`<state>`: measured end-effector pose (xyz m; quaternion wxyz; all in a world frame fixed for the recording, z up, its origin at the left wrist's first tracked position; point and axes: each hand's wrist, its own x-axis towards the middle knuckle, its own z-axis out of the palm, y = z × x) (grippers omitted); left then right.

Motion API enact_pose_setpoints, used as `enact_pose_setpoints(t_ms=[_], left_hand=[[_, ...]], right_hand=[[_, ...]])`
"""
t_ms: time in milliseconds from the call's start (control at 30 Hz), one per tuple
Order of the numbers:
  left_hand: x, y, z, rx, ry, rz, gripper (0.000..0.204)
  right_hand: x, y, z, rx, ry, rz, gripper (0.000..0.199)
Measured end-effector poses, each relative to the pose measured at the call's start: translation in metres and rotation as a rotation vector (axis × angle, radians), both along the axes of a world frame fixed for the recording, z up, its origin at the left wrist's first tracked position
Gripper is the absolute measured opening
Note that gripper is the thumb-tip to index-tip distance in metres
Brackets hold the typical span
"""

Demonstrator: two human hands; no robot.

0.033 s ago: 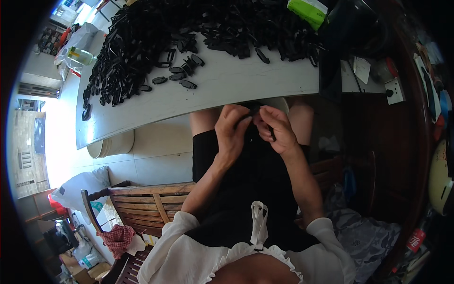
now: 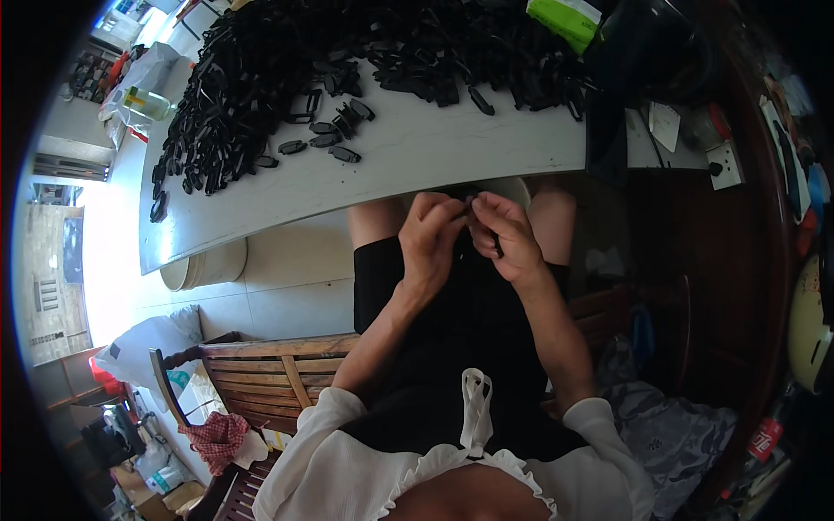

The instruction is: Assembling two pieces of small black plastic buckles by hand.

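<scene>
My left hand (image 2: 431,237) and my right hand (image 2: 509,234) meet just below the front edge of the table, above my lap. Both are closed, with fingertips pinched close together around a small black plastic piece (image 2: 470,201), which they mostly cover. A bit of something black also shows in the curled lower fingers of my right hand. On the table (image 2: 452,143) lies a big heap of black plastic pieces (image 2: 234,95), which look like buckles. Several loose ones (image 2: 345,154) rest apart from the heap, nearer the front edge.
Under the table stand a pale bucket (image 2: 208,265) at left and a whitish container (image 2: 515,189) partly behind my hands. A green and white packet (image 2: 566,22) and a dark pot (image 2: 651,52) are at the back right. Beside me is a wooden bench (image 2: 269,373).
My left hand has moved slightly right, and its fingertips are nearer to those of my right hand. Less of the black piece between them shows. The heap is unchanged.
</scene>
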<state>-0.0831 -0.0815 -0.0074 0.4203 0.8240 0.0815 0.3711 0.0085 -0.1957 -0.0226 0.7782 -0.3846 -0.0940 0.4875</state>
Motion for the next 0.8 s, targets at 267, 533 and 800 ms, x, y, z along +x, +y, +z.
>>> enact_pose_setpoints(t_ms=[267, 533, 800], left_hand=[[-0.003, -0.017, 0.007, -0.467, 0.079, -0.02, 0.023], [-0.005, 0.012, -0.023, -1.594, 0.064, -0.34, 0.016], [-0.003, 0.008, -0.002, -1.622, 0.224, -0.493, 0.019]], right_hand=[[0.002, 0.009, 0.014, -0.06, -0.082, -0.244, 0.009], [0.009, -0.005, 0.004, -0.452, -0.729, -0.201, 0.016], [-0.01, -0.004, 0.038, -0.589, -1.333, -0.225, 0.014]])
